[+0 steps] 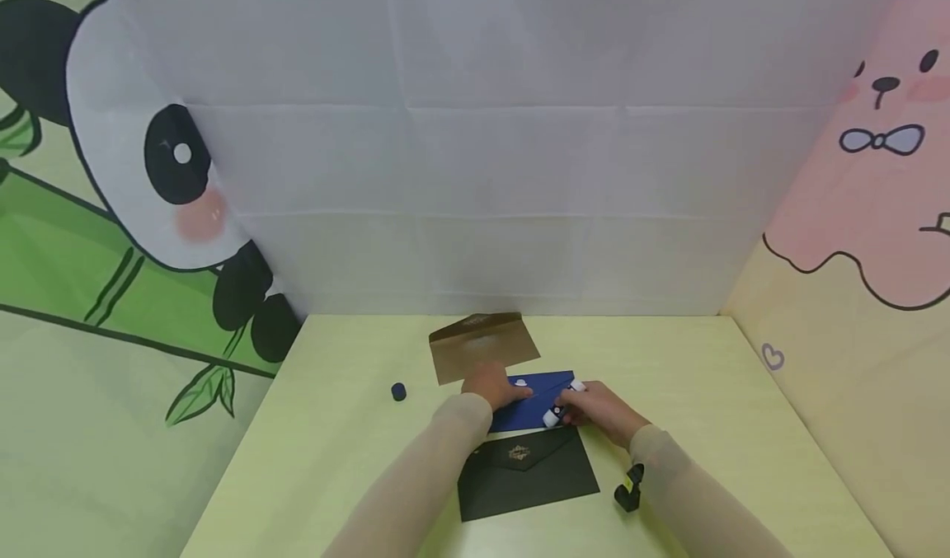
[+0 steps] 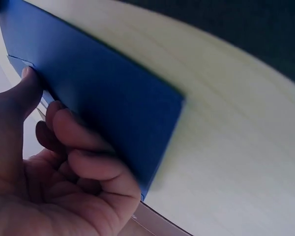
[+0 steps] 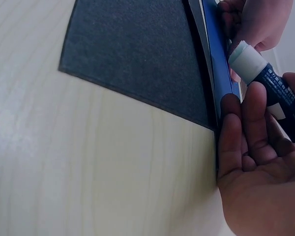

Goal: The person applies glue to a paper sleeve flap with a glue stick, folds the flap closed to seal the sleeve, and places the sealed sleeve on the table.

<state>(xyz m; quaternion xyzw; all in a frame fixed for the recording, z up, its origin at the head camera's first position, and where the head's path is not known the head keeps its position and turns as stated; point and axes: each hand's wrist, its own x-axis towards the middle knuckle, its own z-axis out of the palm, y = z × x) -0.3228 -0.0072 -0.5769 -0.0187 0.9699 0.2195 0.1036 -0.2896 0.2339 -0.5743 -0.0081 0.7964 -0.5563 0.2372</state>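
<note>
A blue envelope [image 1: 529,410] lies on the table between both hands. My left hand [image 1: 491,386] holds it along its far left side; in the left wrist view the thumb [image 2: 29,86] lies on the flap edge and the other fingers curl at the envelope's edge. My right hand [image 1: 604,411] grips an uncapped glue stick [image 3: 280,98] with a dark blue label, tilted over the envelope's right part. The white tip points up and left in the right wrist view. Whether the glue touches the paper I cannot tell.
A black envelope [image 1: 530,484] with a gold emblem lies just in front of the blue one. Behind sits a brown envelope [image 1: 482,352], its flap raised. The small dark blue cap [image 1: 398,391] stands to the left. A black-and-yellow object [image 1: 629,489] is by the right wrist.
</note>
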